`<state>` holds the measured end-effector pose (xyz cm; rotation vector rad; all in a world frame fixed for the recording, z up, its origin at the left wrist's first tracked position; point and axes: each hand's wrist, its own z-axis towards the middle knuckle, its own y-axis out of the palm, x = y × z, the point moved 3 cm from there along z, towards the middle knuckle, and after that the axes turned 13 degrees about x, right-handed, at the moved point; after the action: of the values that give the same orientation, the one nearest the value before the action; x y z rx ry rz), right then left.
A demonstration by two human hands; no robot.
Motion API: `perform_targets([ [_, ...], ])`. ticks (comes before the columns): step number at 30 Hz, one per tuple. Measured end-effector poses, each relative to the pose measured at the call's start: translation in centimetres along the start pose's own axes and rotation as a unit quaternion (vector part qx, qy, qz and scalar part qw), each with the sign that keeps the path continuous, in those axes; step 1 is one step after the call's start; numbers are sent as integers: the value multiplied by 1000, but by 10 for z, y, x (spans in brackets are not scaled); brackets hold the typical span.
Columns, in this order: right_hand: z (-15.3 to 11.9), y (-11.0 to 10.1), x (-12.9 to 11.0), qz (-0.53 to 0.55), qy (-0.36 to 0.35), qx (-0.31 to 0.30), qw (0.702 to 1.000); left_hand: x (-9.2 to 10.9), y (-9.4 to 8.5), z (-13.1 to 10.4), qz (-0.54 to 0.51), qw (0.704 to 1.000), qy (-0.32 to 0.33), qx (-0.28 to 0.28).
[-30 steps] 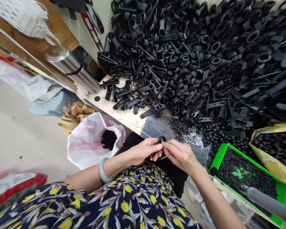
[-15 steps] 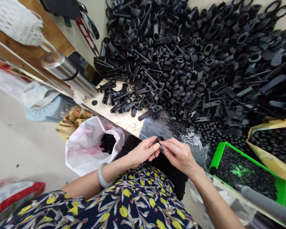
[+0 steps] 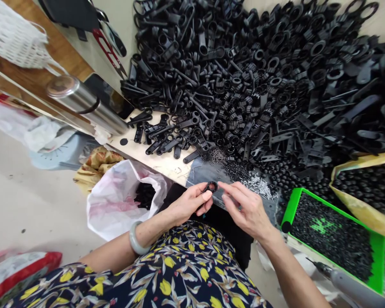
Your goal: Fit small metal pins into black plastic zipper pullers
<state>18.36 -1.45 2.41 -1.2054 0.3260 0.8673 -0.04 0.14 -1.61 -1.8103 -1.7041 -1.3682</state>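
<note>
Between the thumb and fingers of my left hand (image 3: 192,202) is a small black ring-shaped part (image 3: 211,186), its round opening facing up. Just to its right, my right hand (image 3: 245,208) has its thumb and index finger apart, with nothing visible between them; the index fingertip is close to the ring's edge. Both hands are over the front edge of the table, near a dark grey mat (image 3: 200,172). Small silver pins (image 3: 259,185) lie in a heap beyond my right hand.
A large heap of black parts (image 3: 237,81) covers the back. At left stand a steel flask (image 3: 86,102) and, below the table, a white bag (image 3: 109,203). A green tray (image 3: 377,261) of small black pieces and a yellow-edged bag (image 3: 356,201) are at right.
My right hand's fingers have parted and drawn back slightly from the black part. More of its ring now shows in my left hand. The view has shifted a little.
</note>
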Motion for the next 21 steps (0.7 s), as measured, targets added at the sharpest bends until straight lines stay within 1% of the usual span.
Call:
perform_targets([
  [2,-2,-5,-3,-55,14,-23,998,0,-2,0,-3,1000,-4,3],
  [4,-7,-6,-6,-112,-5,-50,992,0,-3,0,-5,1000,-5,9],
  [6,-14,-4,-8,-147,-28,-60,987,-1,-5,1,-7,1000,-6,16],
  [11,-21,2,-9,-165,-38,-31,985,-1,-5,0,1,1000,-8,21],
  [21,-18,6,-14,-224,-79,-27,971,-1,-3,-1,-4,1000,-2,17],
])
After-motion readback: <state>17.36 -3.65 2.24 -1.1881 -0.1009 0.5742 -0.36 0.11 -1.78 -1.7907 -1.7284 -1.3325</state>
